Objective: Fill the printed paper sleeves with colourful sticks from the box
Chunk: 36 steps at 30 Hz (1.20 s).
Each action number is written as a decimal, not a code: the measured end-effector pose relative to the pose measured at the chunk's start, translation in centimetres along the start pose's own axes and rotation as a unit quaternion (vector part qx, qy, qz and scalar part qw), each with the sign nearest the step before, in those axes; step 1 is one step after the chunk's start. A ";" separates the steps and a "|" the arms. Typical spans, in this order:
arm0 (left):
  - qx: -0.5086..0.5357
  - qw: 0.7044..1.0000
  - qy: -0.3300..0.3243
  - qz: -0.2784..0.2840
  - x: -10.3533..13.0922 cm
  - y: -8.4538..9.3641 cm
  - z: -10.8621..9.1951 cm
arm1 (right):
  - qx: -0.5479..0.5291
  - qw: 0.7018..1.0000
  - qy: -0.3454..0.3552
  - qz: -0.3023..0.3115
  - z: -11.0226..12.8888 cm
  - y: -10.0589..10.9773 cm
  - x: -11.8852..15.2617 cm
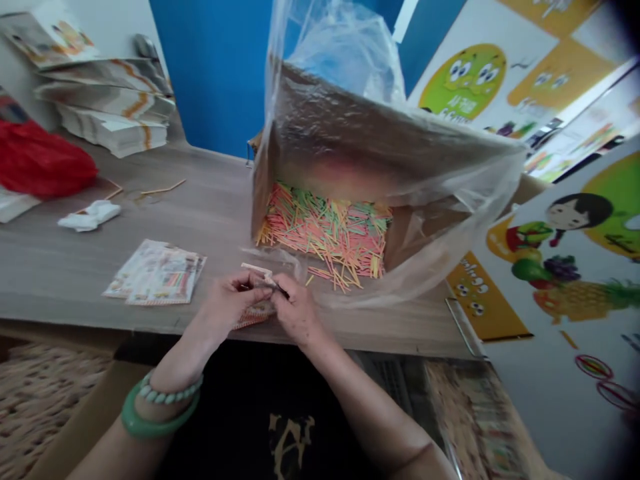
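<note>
My left hand (239, 295) is closed at the table's front edge, gripping a small printed packet (254, 316) with an orange striped edge. Close against it, my right hand (299, 312) pinches a slim dark object (281, 291) whose kind I cannot make out. A pale strip (256, 269) sticks up just beyond the fingers, and the hands cover most of the packet. To the left lies a small pile of similar printed packets (163, 275). Just behind my hands, a plastic-lined cardboard box (257, 180) holds many thin pink, green and yellow sticks (330, 230).
Clear plastic sheeting (425, 283) spills from the box onto the table (215, 200). Crumpled white tissue (90, 216), loose sticks (164, 187), a red plastic bag (45, 160) and stacked printed packaging (117, 127) are at the left. Printed panels (565, 267) stand on the right.
</note>
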<state>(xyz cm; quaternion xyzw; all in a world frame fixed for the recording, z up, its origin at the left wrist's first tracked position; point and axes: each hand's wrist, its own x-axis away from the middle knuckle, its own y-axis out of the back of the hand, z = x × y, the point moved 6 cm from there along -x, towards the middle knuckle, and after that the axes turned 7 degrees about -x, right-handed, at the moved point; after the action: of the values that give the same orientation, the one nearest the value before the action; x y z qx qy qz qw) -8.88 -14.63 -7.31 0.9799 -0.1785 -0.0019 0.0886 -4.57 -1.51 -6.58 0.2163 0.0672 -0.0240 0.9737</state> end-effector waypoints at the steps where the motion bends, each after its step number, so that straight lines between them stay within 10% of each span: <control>1: 0.025 1.000 0.011 0.007 0.1 -0.7 -0.1 | -0.006 1.000 -0.011 0.017 -0.2 1.0 0.3; 5: -0.053 0.997 -0.018 0.053 1.1 -3.5 -0.8 | 0.157 0.986 0.007 0.049 -1.6 6.4 2.8; 11: -0.156 0.956 -0.093 0.230 2.4 -9.7 -1.8 | 0.481 0.875 -0.002 0.051 -6.0 10.7 4.5; 18: -0.267 0.920 -0.135 0.253 0.9 -12.6 -3.1 | 0.360 0.894 0.039 -0.265 -3.0 17.7 1.7; 29: -0.479 0.810 -0.303 0.151 -1.3 -14.7 -2.3 | 0.187 0.982 0.029 -0.003 -5.5 14.4 3.4; 36: -0.561 0.747 -0.321 0.157 -0.7 -15.5 -4.0 | 0.117 0.970 -0.020 0.214 -5.7 14.0 2.2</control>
<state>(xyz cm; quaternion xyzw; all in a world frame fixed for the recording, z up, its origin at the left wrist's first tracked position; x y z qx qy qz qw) -4.01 0.56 -6.13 0.6537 -0.3150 -0.4018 0.5586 -1.98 13.56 -6.16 0.3378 -0.0033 0.1725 0.9253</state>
